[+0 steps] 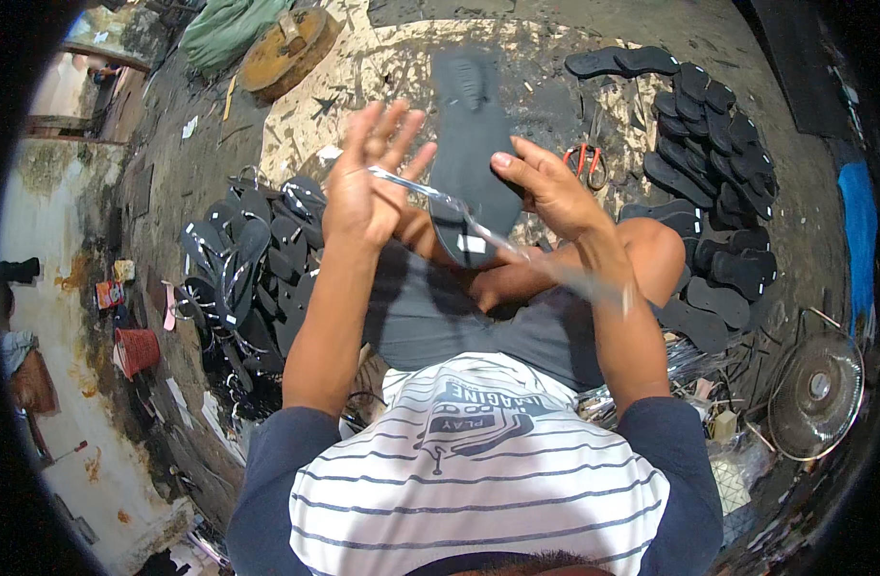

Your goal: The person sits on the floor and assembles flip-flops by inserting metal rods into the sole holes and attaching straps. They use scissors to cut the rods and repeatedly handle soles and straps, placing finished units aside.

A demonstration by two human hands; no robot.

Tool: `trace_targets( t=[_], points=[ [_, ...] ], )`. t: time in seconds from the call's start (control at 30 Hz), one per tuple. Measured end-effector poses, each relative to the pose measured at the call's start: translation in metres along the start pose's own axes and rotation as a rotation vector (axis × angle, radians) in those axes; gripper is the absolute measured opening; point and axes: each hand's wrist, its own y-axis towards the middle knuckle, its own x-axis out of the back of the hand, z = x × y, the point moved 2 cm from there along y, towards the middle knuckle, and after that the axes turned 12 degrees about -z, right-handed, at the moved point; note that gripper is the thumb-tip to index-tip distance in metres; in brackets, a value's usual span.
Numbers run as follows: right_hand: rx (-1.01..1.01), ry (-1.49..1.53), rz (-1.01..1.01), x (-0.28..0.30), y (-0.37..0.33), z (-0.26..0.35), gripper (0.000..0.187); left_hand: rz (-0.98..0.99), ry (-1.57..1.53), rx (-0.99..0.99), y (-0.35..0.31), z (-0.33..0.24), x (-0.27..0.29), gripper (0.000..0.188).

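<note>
My right hand (560, 192) grips the edge of a black sandal sole (474, 154), thumb on top and the other fingers partly hidden behind it. The sole is upright in the picture above my crossed legs, with a white label near its lower end. My left hand (371, 178) is left of the sole, palm showing and fingers spread. A shiny, silvery strap (426, 188) runs from the left palm across the front of the sole toward my right forearm. Its far end is smeared by motion. Whether it is attached to the sole I cannot tell.
A heap of black sandals with shiny straps (234, 259) lies at my left. Overlapping black soles (713, 154) curve along my right. Ahead are a red-handled cutting tool (586, 165) and a round wooden block (288, 56). A fan (816, 389) stands at the lower right.
</note>
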Motion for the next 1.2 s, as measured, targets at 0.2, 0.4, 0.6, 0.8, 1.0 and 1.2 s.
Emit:
trace_targets(
  t=[0.2,0.4,0.6,0.8,1.0,1.2],
  points=[
    [0.156,-0.123,-0.023,0.004,0.009,0.005,0.035,0.237,0.074,0.001,0.015,0.02,-0.019,0.043],
    [0.92,-0.198,-0.566,0.002,-0.023,-0.012,0.026,0.007,0.012,-0.168,0.048,0.003,0.014,0.032],
    [0.571,0.033,-0.653,0.003,0.01,0.018,0.022,0.165,0.151,-0.08,-0.001,0.033,-0.009,0.024],
    [0.629,-0.557,-0.425,-0.036,-0.014,0.039,0.017,0.234,0.419,-0.191,-0.02,0.028,-0.006,0.019],
    [0.705,-0.723,-0.488,-0.04,-0.019,0.042,0.016,0.247,0.574,-0.305,-0.03,0.027,-0.009,0.022],
    [0.735,-0.823,-0.473,-0.041,-0.016,0.035,0.017,0.186,0.787,-0.568,-0.036,0.034,-0.005,0.02]
  ],
)
